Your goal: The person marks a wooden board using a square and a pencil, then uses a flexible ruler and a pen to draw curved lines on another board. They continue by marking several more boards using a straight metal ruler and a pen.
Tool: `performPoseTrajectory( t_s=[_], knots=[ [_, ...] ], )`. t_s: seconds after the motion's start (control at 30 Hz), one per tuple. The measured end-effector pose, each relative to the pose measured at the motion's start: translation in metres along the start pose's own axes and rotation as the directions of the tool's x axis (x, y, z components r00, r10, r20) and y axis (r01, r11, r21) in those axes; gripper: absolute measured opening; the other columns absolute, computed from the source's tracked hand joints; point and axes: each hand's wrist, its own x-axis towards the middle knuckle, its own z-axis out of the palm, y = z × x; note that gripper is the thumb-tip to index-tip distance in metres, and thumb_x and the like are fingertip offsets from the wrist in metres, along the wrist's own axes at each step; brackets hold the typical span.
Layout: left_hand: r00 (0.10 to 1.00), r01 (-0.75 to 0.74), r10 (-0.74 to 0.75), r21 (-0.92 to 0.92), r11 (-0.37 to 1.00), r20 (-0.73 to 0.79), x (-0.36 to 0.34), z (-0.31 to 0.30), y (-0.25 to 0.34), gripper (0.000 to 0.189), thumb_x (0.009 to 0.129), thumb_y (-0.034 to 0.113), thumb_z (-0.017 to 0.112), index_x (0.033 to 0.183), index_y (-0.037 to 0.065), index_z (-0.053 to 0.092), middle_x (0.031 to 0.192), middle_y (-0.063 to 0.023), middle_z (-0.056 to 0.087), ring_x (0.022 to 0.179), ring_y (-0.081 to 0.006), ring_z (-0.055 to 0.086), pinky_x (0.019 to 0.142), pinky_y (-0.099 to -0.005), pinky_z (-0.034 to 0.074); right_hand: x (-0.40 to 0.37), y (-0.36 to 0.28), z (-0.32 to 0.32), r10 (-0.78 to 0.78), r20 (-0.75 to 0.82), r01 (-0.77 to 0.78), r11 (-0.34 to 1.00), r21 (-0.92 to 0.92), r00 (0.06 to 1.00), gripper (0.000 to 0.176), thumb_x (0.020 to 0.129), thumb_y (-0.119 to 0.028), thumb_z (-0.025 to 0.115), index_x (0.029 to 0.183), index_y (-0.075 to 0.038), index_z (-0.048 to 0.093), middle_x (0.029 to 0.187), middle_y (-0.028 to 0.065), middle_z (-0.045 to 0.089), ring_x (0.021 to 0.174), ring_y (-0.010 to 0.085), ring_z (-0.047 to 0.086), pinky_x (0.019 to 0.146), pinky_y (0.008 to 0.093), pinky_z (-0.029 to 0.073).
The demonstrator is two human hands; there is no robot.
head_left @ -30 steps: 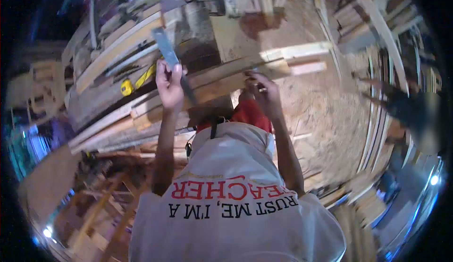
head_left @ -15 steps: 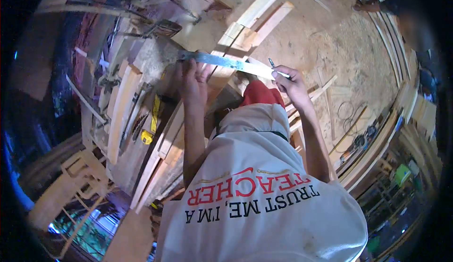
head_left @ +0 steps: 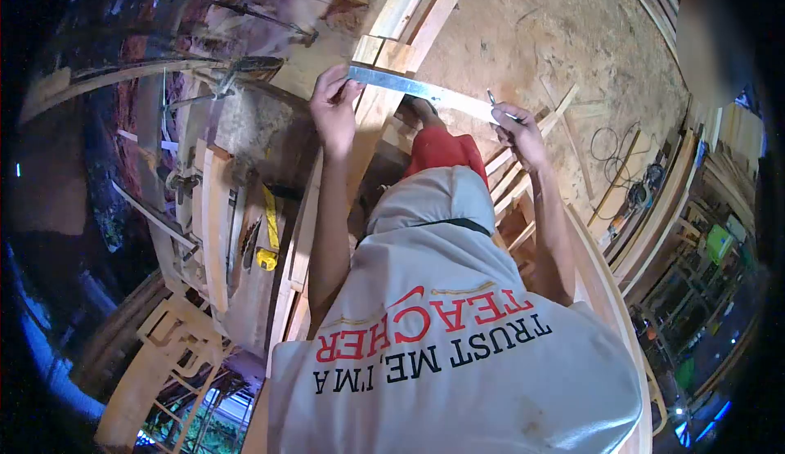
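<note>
A flat metal ruler [head_left: 417,88] lies slanted across long pale wooden pieces [head_left: 374,110], just below a short wooden block [head_left: 383,53]. At the ruler's left end, my left hand [head_left: 334,109] has its fingers curled, with the thumb near the metal edge; whether it grips the ruler is unclear. My right hand [head_left: 520,133] is closed around the ruler's right end and also holds a thin pen-like tool [head_left: 491,96], whose tip points up.
A yellow tape measure [head_left: 266,258] rests among wood and tools on the left. Curved planks [head_left: 214,225] stand beside it. Looped wire [head_left: 607,145] and slats lie on the dusty floor [head_left: 564,45] at the right. A wooden chair-like frame [head_left: 176,331] is at lower left.
The ruler has shifted right along with my right hand. My left hand has moved slightly up and its fingers are more curled. The whole view has also shifted.
</note>
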Motion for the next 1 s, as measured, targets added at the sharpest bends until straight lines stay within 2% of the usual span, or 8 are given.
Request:
performPoseTrajectory(
  t_s=[0.1,0.23,0.37,0.43,0.57,0.67,0.8,1.0],
  knots=[
    [0.995,0.1,-0.101,0.048,0.994,0.006,-0.001,0.003,0.008,0.026,0.094,-0.006,0.064,0.12,-0.002,0.063,0.099,-0.0078,0.072,0.088,-0.0116,0.068,0.08,-0.027,0.057,0.004,0.001,-0.008,-0.009,-0.015,0.01,0.994,0.105,1.0,0.014,0.1,-0.019,0.064,0.107,-0.007,0.066,0.074,-0.0006,0.057,0.057,0.005,0.041,0.049,0.021,0.03],
    [0.929,0.089,-0.109,0.072,0.993,0.355,-0.032,-0.01,0.008,0.015,0.089,-0.005,0.069,0.103,-0.001,0.069,0.092,-0.0038,0.071,0.082,-0.0091,0.065,0.073,-0.0236,0.053,0.003,-0.02,0.001,-0.07,-0.133,0.138,0.776,0.615,0.989,0.02,0.104,-0.021,0.055,0.113,-0.004,0.061,0.074,-0.0023,0.048,0.066,0.0071,0.039,0.054,0.0215,0.032],
    [0.883,0.116,-0.219,0.26,0.959,0.414,-0.083,0.021,0.014,0.014,0.082,-0.002,0.076,0.093,0.002,0.068,0.087,-0.0016,0.069,0.081,-0.0079,0.065,0.074,-0.025,0.053,0.007,-0.052,0.044,-0.155,-0.201,0.213,0.926,0.311,0.967,0.024,0.106,-0.034,0.052,0.103,-0.011,0.058,0.09,-0.0007,0.058,0.073,0.0074,0.048,0.059,0.0244,0.035],
    [0.848,0.205,-0.323,0.301,0.931,0.421,-0.098,0.032,-0.001,0.016,0.082,-0.002,0.075,0.097,0.003,0.069,0.087,-0.0022,0.07,0.082,-0.0084,0.065,0.074,-0.0252,0.053,0.015,-0.06,0.059,-0.249,-0.134,0.283,0.862,0.421,0.959,0.027,0.108,-0.036,0.048,0.103,-0.011,0.058,0.091,0.0001,0.059,0.073,0.0078,0.048,0.059,0.0258,0.036],
    [0.883,0.03,-0.159,0.286,0.958,0.442,-0.085,0.039,-0.005,0.016,0.088,0.004,0.074,0.103,-0.001,0.07,0.092,-0.0055,0.07,0.087,-0.0156,0.066,0.084,-0.0312,0.054,0.033,-0.08,0.068,-0.373,-0.152,0.334,0.913,-0.233,0.915,0.039,0.11,-0.036,0.044,0.092,-0.007,0.065,0.075,0.0002,0.06,0.068,0.0087,0.054,0.063,0.0253,0.041],
    [0.958,-0.284,0.255,0.313,0.906,0.132,-0.047,0.027,-0.01,0.022,0.092,0.005,0.069,0.113,-0.001,0.067,0.105,-0.0083,0.071,0.095,-0.015,0.066,0.086,-0.0306,0.052,0.064,-0.05,0.061,-0.383,0.139,0.404,0.801,-0.443,0.913,0.042,0.108,-0.034,0.049,0.084,-0.004,0.065,0.073,0.0013,0.059,0.069,0.0097,0.053,0.063,0.0274,0.043],
    [0.979,-0.168,0.203,0.488,0.857,-0.019,-0.009,0.03,-0.018,0.025,0.091,0.008,0.072,0.114,0.003,0.068,0.106,-0.0076,0.072,0.095,-0.0169,0.064,0.086,-0.0315,0.051,0.077,-0.01,0.082,-0.158,0.424,0.372,0.789,-0.489,0.892,0.04,0.106,-0.032,0.052,0.081,-0.002,0.062,0.069,-0.0009,0.054,0.065,0.0102,0.047,0.061,0.0281,0.04],
    [0.944,-0.243,0.33,0.655,0.715,-0.009,0.0,0.044,-0.031,0.036,0.075,0.016,0.082,0.109,0.012,0.07,0.097,-0.005,0.071,0.093,-0.0269,0.061,0.087,-0.0408,0.046,0.082,-0.012,0.099,0.065,0.366,0.133,0.862,-0.49,0.929,0.046,0.104,-0.042,0.055,0.079,-0.003,0.061,0.065,-0.0017,0.052,0.063,0.0104,0.044,0.06,0.0306,0.039]
  ],
)
